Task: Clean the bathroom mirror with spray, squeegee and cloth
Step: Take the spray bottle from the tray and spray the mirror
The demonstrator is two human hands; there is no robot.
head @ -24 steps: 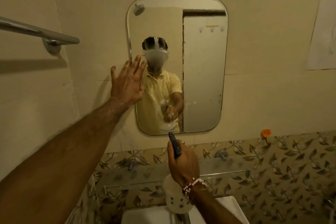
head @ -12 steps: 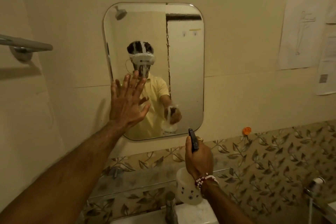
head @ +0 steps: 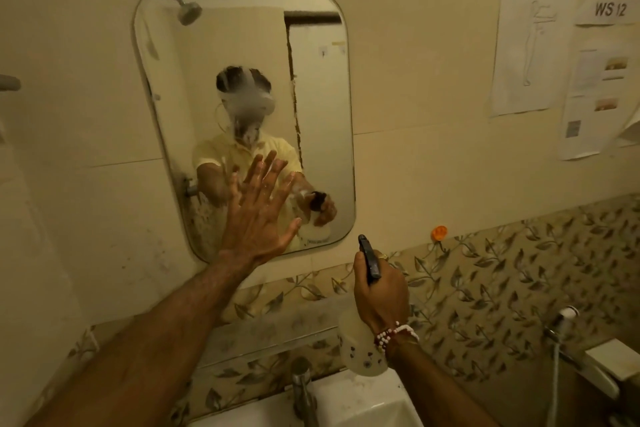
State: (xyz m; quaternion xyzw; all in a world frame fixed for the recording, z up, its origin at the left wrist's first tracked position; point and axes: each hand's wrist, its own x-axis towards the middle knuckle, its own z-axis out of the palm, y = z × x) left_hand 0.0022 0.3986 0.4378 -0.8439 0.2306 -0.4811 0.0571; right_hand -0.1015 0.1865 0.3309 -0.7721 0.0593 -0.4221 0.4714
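hands: 2 | left hand (head: 258,218) spread flat, fingers wide, pressed on the lower part of the one mirror (head: 242,62) | right hand (head: 381,291) wrapped round the one spray bottle (head: 362,347), held below the mirror, over the sink (head: 367,402)

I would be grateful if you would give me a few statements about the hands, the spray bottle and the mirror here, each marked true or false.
1. The right hand holds a translucent spray bottle with a black trigger head. True.
2. The left hand grips a cloth. False: it is empty, fingers spread, at the lower part of the rounded rectangular wall mirror.
3. A foamy white patch sits on the mirror glass. True.
4. A squeegee is pressed to the glass. False: none is visible.
5. The small orange cap lies left of the mirror. False: right of it, on the wall.
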